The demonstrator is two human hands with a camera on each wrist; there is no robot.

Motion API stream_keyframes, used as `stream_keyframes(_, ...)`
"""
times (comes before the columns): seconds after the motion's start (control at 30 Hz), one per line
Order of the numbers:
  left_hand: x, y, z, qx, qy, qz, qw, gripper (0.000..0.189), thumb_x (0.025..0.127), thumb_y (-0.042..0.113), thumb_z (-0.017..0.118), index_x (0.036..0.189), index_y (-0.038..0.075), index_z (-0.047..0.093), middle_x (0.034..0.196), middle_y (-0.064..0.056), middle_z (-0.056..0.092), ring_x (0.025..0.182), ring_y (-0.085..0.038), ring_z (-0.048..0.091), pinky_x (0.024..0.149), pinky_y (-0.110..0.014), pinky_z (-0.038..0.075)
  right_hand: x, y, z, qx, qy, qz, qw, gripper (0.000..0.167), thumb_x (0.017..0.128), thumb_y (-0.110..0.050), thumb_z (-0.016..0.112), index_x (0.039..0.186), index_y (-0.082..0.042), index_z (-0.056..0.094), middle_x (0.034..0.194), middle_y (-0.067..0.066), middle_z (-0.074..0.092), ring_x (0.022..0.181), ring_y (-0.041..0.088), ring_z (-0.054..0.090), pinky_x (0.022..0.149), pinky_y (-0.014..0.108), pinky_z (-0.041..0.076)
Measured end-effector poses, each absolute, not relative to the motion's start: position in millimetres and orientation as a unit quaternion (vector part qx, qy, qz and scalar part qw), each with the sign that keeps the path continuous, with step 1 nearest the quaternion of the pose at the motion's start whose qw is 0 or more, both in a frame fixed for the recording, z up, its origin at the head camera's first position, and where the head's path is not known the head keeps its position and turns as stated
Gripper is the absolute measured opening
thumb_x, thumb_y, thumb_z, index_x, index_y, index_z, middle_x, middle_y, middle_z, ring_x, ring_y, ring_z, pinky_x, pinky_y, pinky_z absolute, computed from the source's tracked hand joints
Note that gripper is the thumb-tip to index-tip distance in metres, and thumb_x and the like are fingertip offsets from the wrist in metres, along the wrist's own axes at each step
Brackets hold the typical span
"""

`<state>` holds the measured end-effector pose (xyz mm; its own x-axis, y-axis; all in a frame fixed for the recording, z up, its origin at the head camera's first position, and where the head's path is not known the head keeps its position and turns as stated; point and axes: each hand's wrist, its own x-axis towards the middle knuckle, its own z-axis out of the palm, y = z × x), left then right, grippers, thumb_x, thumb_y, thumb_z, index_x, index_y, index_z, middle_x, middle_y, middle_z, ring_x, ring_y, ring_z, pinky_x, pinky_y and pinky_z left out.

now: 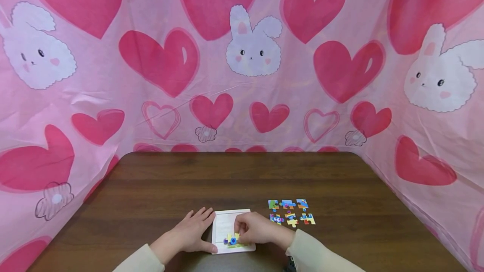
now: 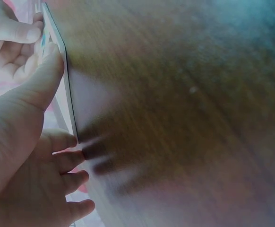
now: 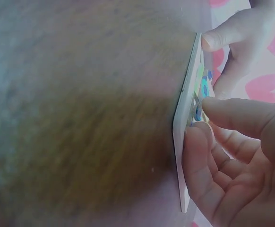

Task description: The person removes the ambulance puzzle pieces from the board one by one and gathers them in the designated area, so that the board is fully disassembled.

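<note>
A white puzzle tray (image 1: pixel 214 236) lies on the table in front of me. My left hand (image 1: pixel 190 231) is at its left side, fingers spread, with the thumb on the tray's near left corner. In the left wrist view, the left fingers (image 2: pixel 71 180) are spread beside the tray's edge. Over the tray's near right part, my right hand (image 1: pixel 254 229) has curled fingers and pinches a jigsaw piece (image 3: pixel 198 111) between thumb and forefinger. A yellow and blue jigsaw piece (image 1: pixel 231 239) shows in the tray's near part; the right hand partly hides that area.
Several loose jigsaw pieces (image 1: pixel 288 204) lie in two rows to the right of the tray. The brown wooden table (image 1: pixel 242 175) reaches back to a pink curtain (image 1: pixel 242 87) with hearts and rabbits, which also hangs at both sides.
</note>
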<state>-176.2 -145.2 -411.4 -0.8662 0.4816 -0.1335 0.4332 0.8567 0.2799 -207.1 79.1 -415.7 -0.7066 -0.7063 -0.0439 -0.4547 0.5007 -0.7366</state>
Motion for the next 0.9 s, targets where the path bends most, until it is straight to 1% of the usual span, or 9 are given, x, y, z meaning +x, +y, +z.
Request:
stream_keyframes(0.2, -177.5, -144.9, -412.9, 0.237, 0.959, 0.118, 0.103, 0.093, 0.069, 0.058, 0.07, 0.133, -0.004, 0.044, 0.138, -0.021, 0.04, 0.128, -0.039, 0.03, 0.099, -0.058, 0.022, -207.0, 81.1, -417.4, -0.31, 0.83, -0.416, 0.204, 0.019, 0.074, 0.003, 0.069, 0.073, -0.009, 0.055, 0.056, -0.005, 0.049, 0.043, 0.005, 0.043, 0.039, 0.017, 0.036)
stream_keyframes(0.3, -177.2, -144.8, -412.7, 0.238, 0.959, 0.116, 0.103, 0.093, 0.069, 0.058, 0.07, 0.133, -0.004, 0.044, 0.138, -0.021, 0.04, 0.128, -0.039, 0.03, 0.099, -0.058, 0.022, -206.6, 81.6, -417.4, -0.298, 0.825, -0.429, 0.217, 0.018, 0.075, 0.002, 0.069, 0.073, -0.009, 0.055, 0.056, -0.004, 0.051, 0.041, 0.008, 0.043, 0.038, 0.018, 0.037)
stream_keyframes(0.7, -178.2, -145.1, -411.5, 0.234, 0.958, 0.119, 0.113, 0.094, 0.069, 0.059, 0.069, 0.134, -0.004, 0.043, 0.138, -0.02, 0.039, 0.129, -0.038, 0.03, 0.1, -0.058, 0.022, -206.5, 83.4, -417.7, -0.286, 0.813, -0.456, 0.225, 0.015, 0.077, 0.003, 0.068, 0.074, -0.006, 0.057, 0.058, -0.002, 0.052, 0.042, 0.009, 0.043, 0.039, 0.018, 0.036)
stream_keyframes(0.9, -177.9, -146.0, -412.9, 0.24, 0.958, 0.116, 0.104, 0.094, 0.069, 0.059, 0.069, 0.134, -0.004, 0.043, 0.138, -0.021, 0.039, 0.129, -0.038, 0.03, 0.1, -0.058, 0.023, -205.8, 85.0, -414.0, -0.279, 0.809, -0.464, 0.228, 0.014, 0.078, 0.003, 0.068, 0.074, -0.005, 0.058, 0.058, -0.001, 0.052, 0.044, 0.01, 0.046, 0.041, 0.02, 0.04)
